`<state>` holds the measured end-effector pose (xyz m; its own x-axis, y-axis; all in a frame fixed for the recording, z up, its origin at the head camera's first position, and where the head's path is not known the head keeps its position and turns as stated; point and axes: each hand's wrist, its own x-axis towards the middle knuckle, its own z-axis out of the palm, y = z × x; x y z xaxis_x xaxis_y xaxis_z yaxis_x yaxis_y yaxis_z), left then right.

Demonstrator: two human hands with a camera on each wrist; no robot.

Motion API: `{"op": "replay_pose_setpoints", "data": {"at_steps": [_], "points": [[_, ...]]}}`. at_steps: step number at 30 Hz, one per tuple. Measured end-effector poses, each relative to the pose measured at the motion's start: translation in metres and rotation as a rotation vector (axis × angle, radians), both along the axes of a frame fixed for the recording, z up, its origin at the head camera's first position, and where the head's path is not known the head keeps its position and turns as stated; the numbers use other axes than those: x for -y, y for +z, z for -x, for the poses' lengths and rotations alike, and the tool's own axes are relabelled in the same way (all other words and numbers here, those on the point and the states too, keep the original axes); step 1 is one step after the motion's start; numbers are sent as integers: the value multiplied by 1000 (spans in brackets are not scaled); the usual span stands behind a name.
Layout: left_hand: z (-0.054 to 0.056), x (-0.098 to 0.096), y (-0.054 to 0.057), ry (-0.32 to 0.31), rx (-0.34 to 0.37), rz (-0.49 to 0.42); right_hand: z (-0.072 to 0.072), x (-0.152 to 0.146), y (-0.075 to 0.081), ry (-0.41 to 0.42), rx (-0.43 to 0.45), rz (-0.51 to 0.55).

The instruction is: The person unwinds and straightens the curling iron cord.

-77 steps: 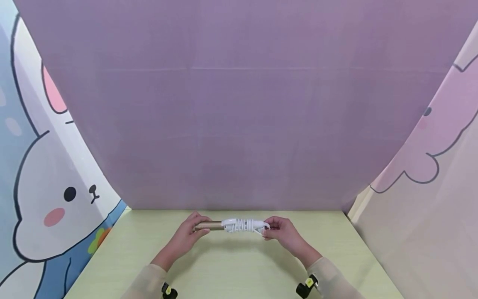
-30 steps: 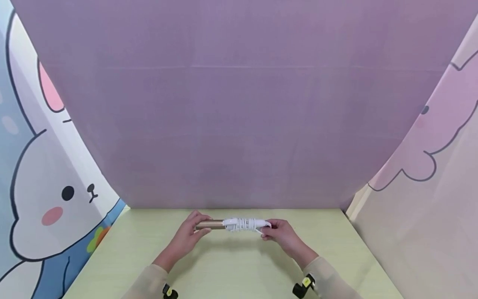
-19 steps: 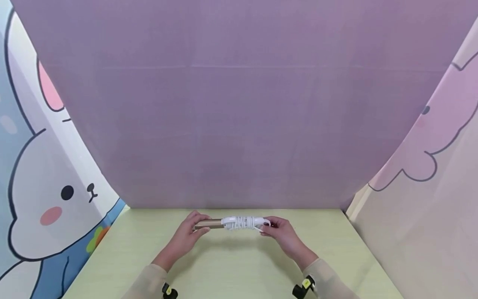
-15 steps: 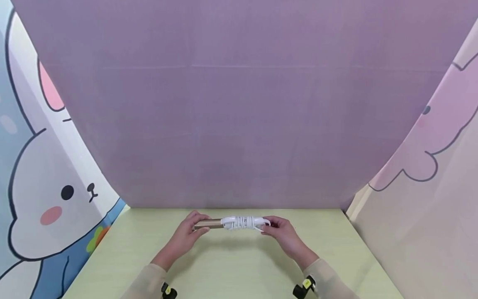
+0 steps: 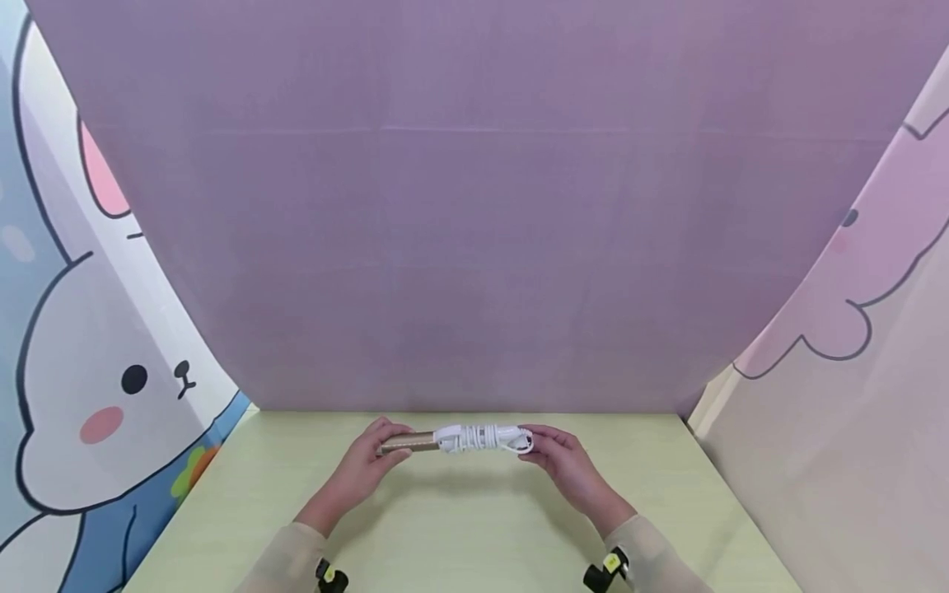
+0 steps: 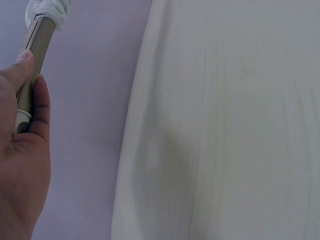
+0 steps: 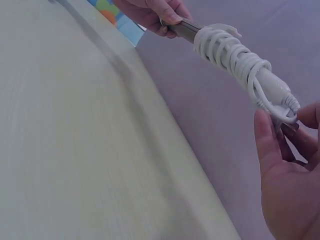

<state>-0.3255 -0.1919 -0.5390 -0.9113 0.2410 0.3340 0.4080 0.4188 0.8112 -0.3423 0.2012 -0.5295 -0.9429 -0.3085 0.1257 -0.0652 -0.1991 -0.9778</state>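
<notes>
A curling iron (image 5: 415, 442) with a gold-brown barrel and white handle is held level above the table, near its back edge. Its white power cord (image 7: 235, 57) is wound in several turns round the handle. My left hand (image 5: 359, 468) grips the tip end of the barrel, thumb on one side and fingers on the other, as the left wrist view shows at the barrel (image 6: 39, 42). At the handle end, my right hand (image 7: 290, 185) has its thumb and fingertips on the cord loop, close to where the cord leaves the handle.
The pale wood-grain table (image 5: 474, 535) lies below, carrying soft shadows of the arms. A purple backdrop (image 5: 474, 247) rises behind it. Cartoon-printed cloths stand at left (image 5: 96, 362) and right (image 5: 853, 428).
The curling iron and both hands have shifted slightly left and up in the head view. More of the cord loop shows now at the right fingertips.
</notes>
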Motion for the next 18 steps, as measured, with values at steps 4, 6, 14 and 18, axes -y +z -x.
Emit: {"op": "replay_pose_setpoints", "data": {"at_steps": [4,6,14,18], "points": [[0,1,0,-5,8,-14,-1,-1,-1,26,-47,-3],[-1,1,2,-5,17,-16,-1,-3,-1,46,-69,-1],[-2,3,3,-14,28,-17,-2,-8,-2,145,-79,117],[-2,5,3,-20,18,-16,-1,-10,-3,165,-97,97]]}}
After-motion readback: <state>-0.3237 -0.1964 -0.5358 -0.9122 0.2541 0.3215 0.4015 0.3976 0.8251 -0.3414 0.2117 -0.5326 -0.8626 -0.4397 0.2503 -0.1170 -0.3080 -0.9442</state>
